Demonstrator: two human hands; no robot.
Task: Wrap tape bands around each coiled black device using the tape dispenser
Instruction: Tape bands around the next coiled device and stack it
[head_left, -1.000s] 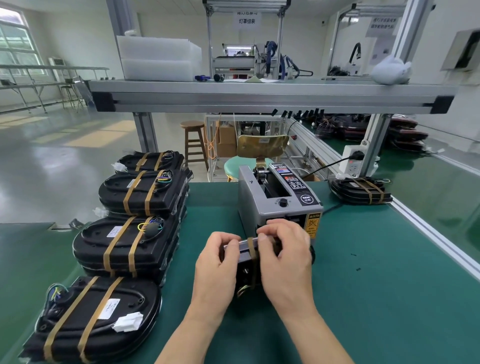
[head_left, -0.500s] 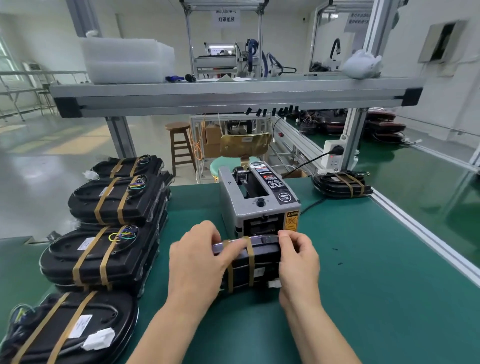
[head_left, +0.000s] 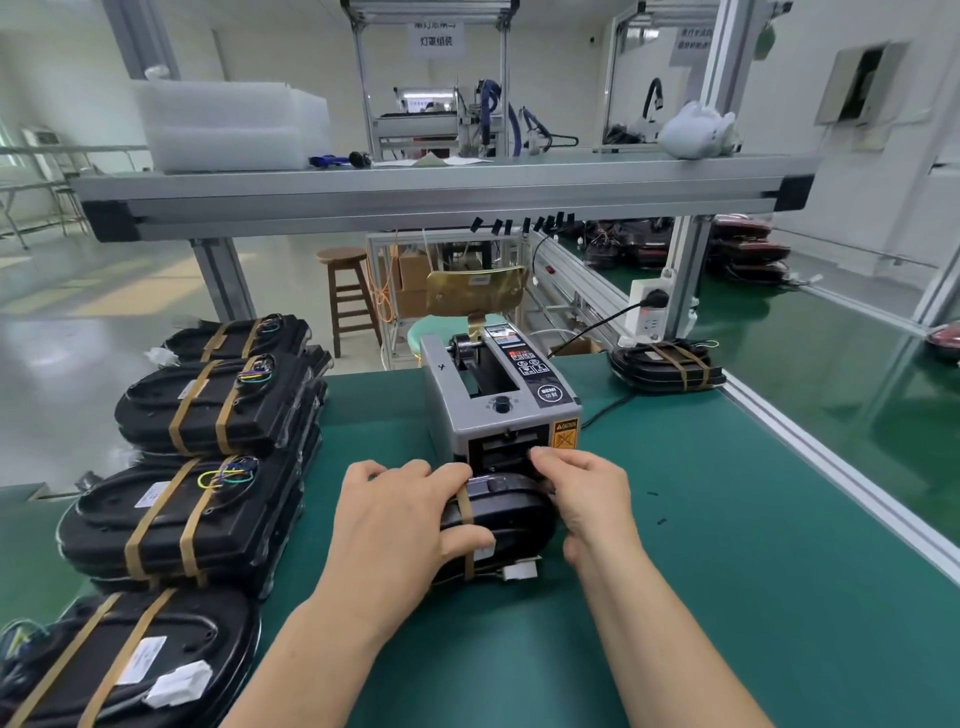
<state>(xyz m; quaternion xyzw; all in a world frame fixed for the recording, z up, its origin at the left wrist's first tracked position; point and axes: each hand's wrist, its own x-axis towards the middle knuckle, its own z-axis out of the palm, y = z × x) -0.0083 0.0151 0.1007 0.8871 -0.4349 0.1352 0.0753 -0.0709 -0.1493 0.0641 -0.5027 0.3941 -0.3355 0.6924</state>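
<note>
Tan tape forms one band (head_left: 464, 512) on the black device (head_left: 511, 512) at frame centre, just before the tape dispenser (head_left: 498, 400) on the worktop (head_left: 727, 571). It is gripped by both hands: the left hand (head_left: 395, 525) curled over it, the right hand (head_left: 587, 499) round its right end. A second band is judged outstanding, as the stacked devices (head_left: 208, 405) at left carry two each.

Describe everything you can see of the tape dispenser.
The tape dispenser is a grey, metal-looking box standing upright on the green mat. Its top carries a black label panel, a black knob and a rear roller. Its front has a dark slot and an orange caution sticker. A black cable leaves its right side. The fingers of the right hand are at the slot, and the black device lies just in front.
</note>
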